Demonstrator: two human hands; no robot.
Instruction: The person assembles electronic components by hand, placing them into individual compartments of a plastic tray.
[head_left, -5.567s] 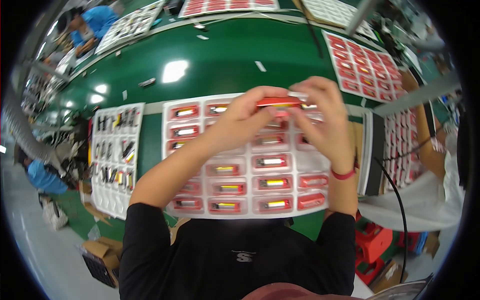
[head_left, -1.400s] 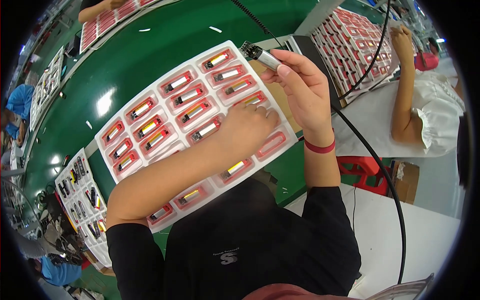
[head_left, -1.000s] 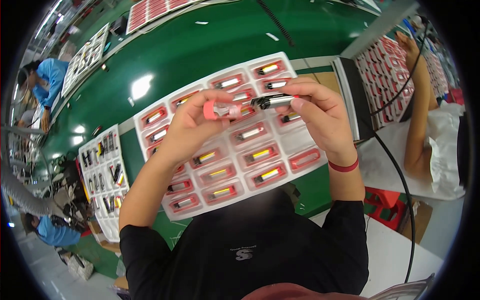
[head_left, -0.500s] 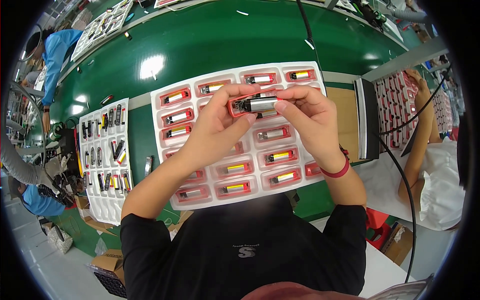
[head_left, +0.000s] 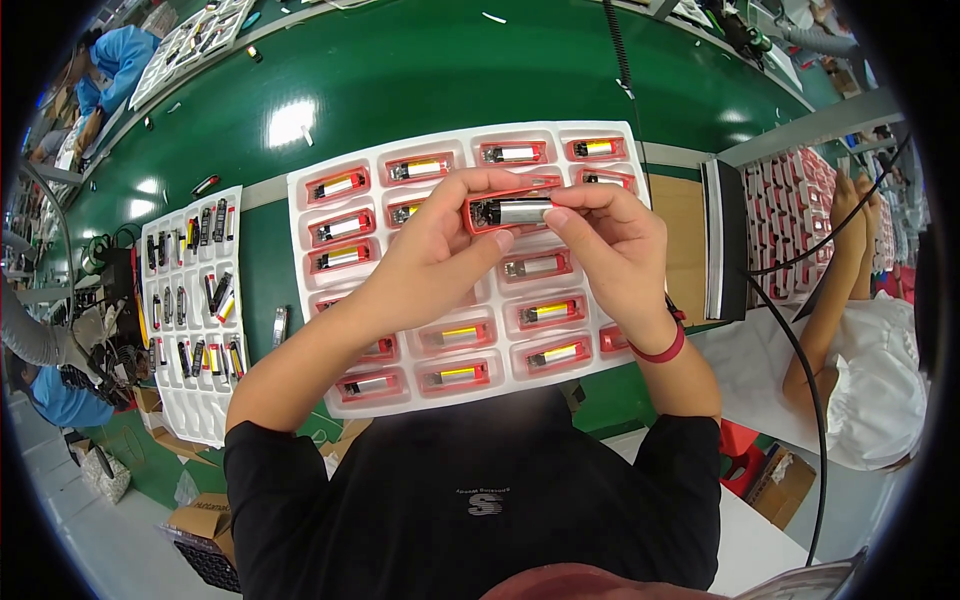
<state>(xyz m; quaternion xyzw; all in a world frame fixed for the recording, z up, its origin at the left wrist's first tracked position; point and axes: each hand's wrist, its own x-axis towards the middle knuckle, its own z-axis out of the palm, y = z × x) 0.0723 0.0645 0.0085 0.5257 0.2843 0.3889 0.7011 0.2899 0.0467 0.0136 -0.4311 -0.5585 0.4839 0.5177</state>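
one red-shelled device [head_left: 508, 212] is held above the middle of the white tray [head_left: 506, 376], its silver cylinder [head_left: 525, 211] and black end piece [head_left: 487, 212] showing in the shell. two hands have hold of it: the left hand [head_left: 440, 238] grips the black end between thumb and fingers, and the right hand [head_left: 615, 243] has thumb and fingertips closed on the other end. four similar units [head_left: 513, 152] fill the tray's far row; the hands hide part of its middle. left of the tray is one second tray [head_left: 190, 410]; right of it, one brown board [head_left: 683, 245].
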